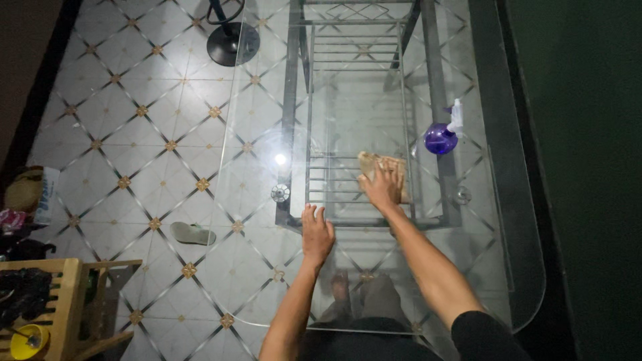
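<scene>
Spanning most of the view, the glass table [508,220] carries everything noted, with its metal frame [294,120] visible through the top. On the table's far right side stands a purple spray bottle [441,138], upright, apart from the work. The right hand [381,189] presses flat, fingers spread, on a tan cloth [384,167] near the table's middle. The left hand [316,232] lies open and empty on the glass near the table's near edge, apparently bracing.
</scene>
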